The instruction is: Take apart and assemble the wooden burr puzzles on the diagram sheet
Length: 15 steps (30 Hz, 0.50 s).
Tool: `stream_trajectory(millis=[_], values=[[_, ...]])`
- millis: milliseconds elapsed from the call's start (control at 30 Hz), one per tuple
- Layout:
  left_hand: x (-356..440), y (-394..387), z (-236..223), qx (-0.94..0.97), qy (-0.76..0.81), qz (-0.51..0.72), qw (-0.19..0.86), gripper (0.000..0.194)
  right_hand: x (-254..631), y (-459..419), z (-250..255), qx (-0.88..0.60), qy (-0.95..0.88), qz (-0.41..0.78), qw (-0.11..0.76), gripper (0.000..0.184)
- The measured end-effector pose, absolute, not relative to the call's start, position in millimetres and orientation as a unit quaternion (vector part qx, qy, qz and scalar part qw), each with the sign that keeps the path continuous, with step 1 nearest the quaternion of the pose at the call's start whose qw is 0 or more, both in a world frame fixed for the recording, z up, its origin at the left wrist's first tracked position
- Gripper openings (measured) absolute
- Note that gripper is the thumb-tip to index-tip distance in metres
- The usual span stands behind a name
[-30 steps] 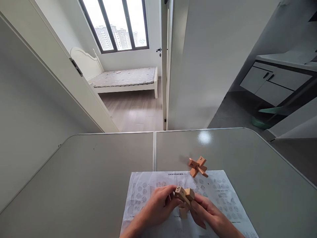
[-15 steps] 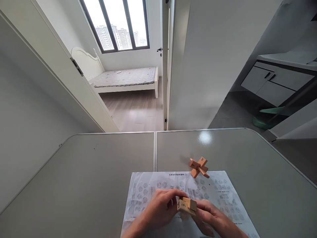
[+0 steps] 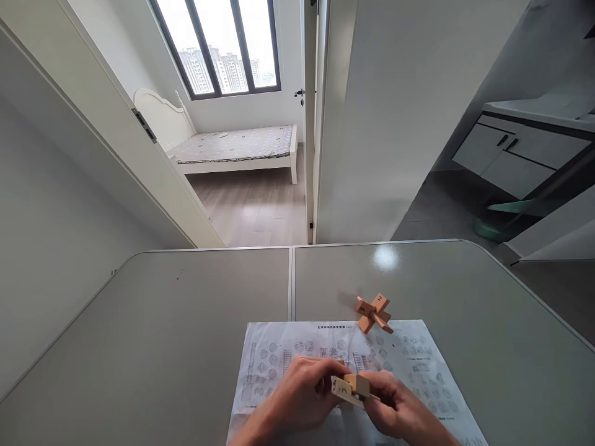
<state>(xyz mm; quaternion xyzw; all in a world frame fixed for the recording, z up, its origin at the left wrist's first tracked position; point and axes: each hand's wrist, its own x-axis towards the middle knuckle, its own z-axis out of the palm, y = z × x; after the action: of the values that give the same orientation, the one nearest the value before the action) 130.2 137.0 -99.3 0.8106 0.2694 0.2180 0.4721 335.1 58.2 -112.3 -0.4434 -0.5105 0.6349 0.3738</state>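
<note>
Beyond the grey bench (image 3: 186, 347), a bed (image 3: 237, 145) is seen; over a printed sheet (image 3: 264, 375), wooden pieces (image 3: 343, 388) are grasped by the fingers (image 3: 331, 367) of the left hand (image 3: 304, 389) and right hand (image 3: 395, 406); a wooden cross (image 3: 373, 313) is placed at the sheet's far edge

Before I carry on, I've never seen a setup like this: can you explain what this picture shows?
No machine is in view: these are a person's bare hands, seen by a camera worn on the head, looking forward and down. The left hand and right hand hold pale wooden pieces between them, above a printed sheet on a grey table. A crossed wooden assembly sits at the sheet's far edge. Beyond are a bed and window. The fingers hide how the held pieces fit together.
</note>
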Motion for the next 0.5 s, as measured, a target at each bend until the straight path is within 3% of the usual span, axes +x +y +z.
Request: stream_trajectory(millis=[67,200,300,500], values=[[129,137,-97,0.811,0.278,0.209,0.471,0.005,334,56,-119,-0.472,-0.494,0.618,0.389,0.034],[127,136,-93,0.819,0.301,0.208,0.442,0.021,328,53,-135,-0.531,-0.478,0.553,0.428,0.037],[127,137,-92,0.818,0.299,0.209,0.444,0.016,324,51,-147,-0.574,-0.490,0.484,0.443,0.043],[127,138,-94,0.795,0.301,0.211,0.483,0.011,322,48,-153,-0.602,-0.541,0.353,0.469,0.036]])
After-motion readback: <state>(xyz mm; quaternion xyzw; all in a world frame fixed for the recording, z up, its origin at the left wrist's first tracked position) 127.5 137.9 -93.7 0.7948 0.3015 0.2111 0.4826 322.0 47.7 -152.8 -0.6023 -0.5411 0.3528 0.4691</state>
